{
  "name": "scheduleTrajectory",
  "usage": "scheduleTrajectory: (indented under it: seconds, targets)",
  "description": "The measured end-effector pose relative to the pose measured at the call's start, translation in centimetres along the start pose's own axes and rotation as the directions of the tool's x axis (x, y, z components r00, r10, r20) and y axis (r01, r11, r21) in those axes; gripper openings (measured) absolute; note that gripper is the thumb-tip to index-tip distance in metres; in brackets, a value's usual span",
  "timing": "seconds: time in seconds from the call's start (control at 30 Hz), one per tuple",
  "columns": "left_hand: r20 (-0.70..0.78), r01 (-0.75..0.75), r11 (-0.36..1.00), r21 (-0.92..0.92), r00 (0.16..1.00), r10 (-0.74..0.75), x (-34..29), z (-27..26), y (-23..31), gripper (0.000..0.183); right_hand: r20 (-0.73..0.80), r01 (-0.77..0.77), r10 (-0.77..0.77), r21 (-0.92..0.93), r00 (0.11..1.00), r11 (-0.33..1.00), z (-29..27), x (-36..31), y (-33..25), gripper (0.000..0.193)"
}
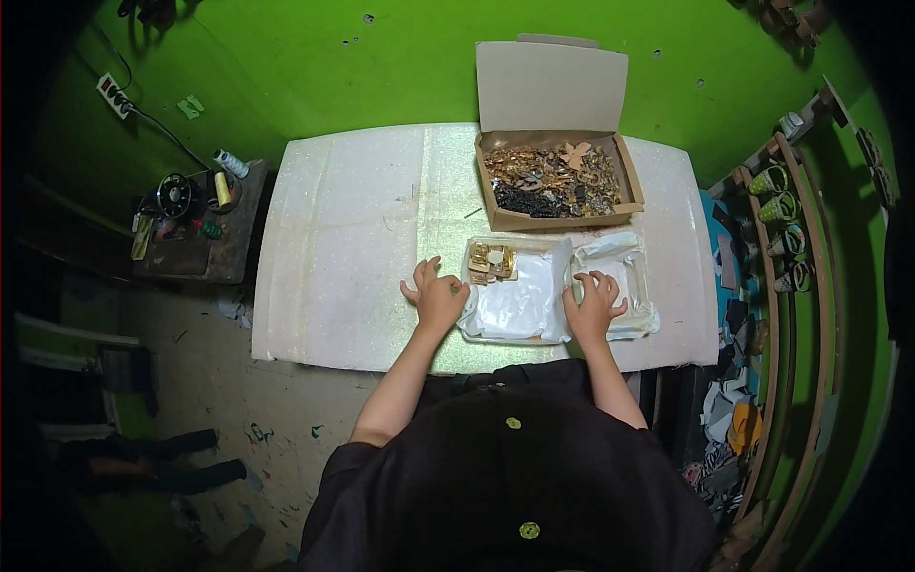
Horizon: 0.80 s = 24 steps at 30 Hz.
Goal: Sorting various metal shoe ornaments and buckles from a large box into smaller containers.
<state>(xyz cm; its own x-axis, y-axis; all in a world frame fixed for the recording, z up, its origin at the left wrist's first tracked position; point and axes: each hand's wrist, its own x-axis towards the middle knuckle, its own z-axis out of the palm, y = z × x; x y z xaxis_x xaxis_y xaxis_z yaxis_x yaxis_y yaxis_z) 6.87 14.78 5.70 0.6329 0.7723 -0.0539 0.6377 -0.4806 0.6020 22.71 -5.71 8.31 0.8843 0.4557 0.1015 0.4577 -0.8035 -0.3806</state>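
A shallow clear tray [484,339] lined with a shiny white plastic sheet [522,303] lies on the table in front of me. Several gold-coloured metal pieces, perhaps buckles [494,258], are grouped in its far left corner. At the tray's left edge, my left hand [440,300] pinches the sheet's border between thumb and forefinger, its other fingers spread. My right hand [593,307] is bent over the sheet's right edge, thumb and forefinger closed on it. Just under and beyond that hand is a second clear, tray-like part [637,276] with crumpled white lining.
An open cardboard box [558,221] full of mixed metal and black fittings stands behind the tray. The table [334,248] has a pale, glossy cover. To the left is a small dark stand [181,255] with thread spools; to the right, a wooden rack [762,381] holds footwear.
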Motion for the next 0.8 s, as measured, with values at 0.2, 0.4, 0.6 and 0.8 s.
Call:
scheduleTrajectory:
  seconds: [0.2, 0.4, 0.6, 0.8]
  targets:
    - [-0.043, 0.028, 0.999, 0.015, 0.999, -0.027, -0.6, -0.4, -0.7, 0.015, 0.035, 0.064, -0.065, 0.021, 0.997, 0.998, 0.8, -0.1, -0.8, 0.028]
    - [-0.093, 0.083, 0.996, 0.030, 0.992, -0.080, -1.2, -0.9, -2.0, 0.015, 0.086, 0.211, -0.214, 0.040, 0.973, 0.977, 1.7, 0.2, -2.4, 0.024]
    - [-0.152, 0.159, 0.987, 0.035, 0.977, -0.152, 0.5, -3.1, 0.3, 0.027, -0.060, 0.131, -0.128, 0.053, 0.990, 0.990, 0.9, 6.2, -1.4, 0.030]
    - [-0.156, -0.043, 0.999, 0.029, 0.987, 0.047, 4.6, -2.6, 4.2, 0.036, -0.145, 0.106, -0.123, -0.123, 0.982, 0.987, 0.3, 12.0, 1.5, 0.031]
